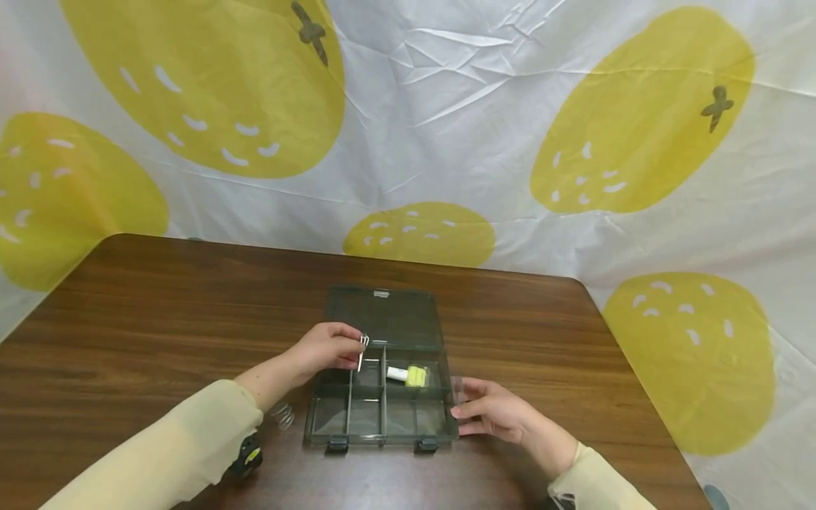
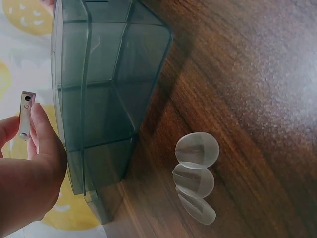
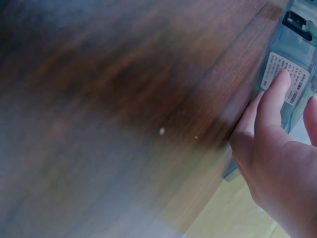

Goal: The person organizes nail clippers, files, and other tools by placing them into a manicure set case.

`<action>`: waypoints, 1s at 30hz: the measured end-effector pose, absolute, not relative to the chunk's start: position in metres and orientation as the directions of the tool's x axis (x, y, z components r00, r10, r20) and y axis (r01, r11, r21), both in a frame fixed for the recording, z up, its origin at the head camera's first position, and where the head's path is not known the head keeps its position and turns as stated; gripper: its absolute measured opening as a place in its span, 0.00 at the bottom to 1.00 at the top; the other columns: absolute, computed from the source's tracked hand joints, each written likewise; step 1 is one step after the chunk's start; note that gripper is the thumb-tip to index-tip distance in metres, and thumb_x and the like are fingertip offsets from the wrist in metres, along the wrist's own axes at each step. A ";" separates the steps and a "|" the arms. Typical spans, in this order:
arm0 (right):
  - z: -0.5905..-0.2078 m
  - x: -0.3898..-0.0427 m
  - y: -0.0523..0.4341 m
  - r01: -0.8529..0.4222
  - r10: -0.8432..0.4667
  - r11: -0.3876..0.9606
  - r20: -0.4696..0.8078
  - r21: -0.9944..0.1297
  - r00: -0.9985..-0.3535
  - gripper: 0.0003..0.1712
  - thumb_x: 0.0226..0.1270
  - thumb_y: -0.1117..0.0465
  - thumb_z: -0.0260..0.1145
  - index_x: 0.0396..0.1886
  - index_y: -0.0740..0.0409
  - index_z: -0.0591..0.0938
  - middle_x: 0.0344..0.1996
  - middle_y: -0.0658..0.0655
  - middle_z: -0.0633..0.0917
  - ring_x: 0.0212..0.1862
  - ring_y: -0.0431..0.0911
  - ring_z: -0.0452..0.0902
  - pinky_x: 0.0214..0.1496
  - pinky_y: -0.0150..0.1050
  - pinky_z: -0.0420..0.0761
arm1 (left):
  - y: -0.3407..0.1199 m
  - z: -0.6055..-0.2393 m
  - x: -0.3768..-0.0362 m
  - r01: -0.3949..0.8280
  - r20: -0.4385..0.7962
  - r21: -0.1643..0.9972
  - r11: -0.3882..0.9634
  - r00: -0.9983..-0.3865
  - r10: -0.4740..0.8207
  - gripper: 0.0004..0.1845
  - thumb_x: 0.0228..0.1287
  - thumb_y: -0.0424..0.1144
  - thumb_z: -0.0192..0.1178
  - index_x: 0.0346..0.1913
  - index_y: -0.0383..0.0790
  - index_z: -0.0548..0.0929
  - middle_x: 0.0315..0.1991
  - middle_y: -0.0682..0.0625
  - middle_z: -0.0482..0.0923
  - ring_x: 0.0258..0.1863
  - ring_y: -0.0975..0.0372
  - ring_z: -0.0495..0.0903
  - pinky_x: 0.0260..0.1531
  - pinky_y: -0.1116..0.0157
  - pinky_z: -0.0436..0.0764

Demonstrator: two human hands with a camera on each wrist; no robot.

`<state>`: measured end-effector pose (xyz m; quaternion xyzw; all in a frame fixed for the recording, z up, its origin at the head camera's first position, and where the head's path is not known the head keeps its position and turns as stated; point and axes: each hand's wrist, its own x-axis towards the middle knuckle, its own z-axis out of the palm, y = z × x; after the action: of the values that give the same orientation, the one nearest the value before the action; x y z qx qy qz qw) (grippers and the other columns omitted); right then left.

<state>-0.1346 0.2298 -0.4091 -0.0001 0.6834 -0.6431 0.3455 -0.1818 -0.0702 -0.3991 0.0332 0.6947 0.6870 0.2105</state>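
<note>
In the left wrist view, a small silver nail clipper [image 2: 26,115] is pinched between the thumb and fingers of my left hand [image 2: 34,163]. In the head view that hand [image 1: 328,347] is over the left side of a translucent dark grey compartment box [image 1: 365,418], its lid [image 1: 385,315] laid back. One compartment contains a small yellow bottle [image 1: 417,376] with a white cap [image 1: 397,373]. My right hand [image 1: 494,412] rests against the box's right side, fingers fairly straight. In the right wrist view, a fingertip touches the white label [image 3: 287,77] on the outer wall.
On the brown wooden table [image 1: 191,312], left of the box, stand clear rounded plastic pieces [image 2: 197,149] in a row. Black latches [image 1: 337,445] project from the box's front edge. Behind the table hangs a white cloth [image 1: 446,142] printed with yellow fruit.
</note>
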 end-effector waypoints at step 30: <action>-0.411 -0.135 0.230 0.447 -0.449 0.161 -0.469 -0.880 -0.760 0.39 0.60 0.73 0.59 0.68 0.76 0.51 0.48 0.57 0.72 0.39 0.40 0.75 0.41 0.35 0.82 | -0.134 -0.384 -0.175 -0.234 -0.264 0.964 0.127 -0.908 0.325 0.22 0.68 0.41 0.50 0.54 0.23 0.70 0.36 0.50 0.76 0.32 0.68 0.77 0.36 0.69 0.82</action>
<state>-0.1351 0.2303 -0.4108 -0.0009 0.6789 -0.6475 0.3461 -0.1748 -0.1339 -0.3842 0.0314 0.7202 0.6598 0.2119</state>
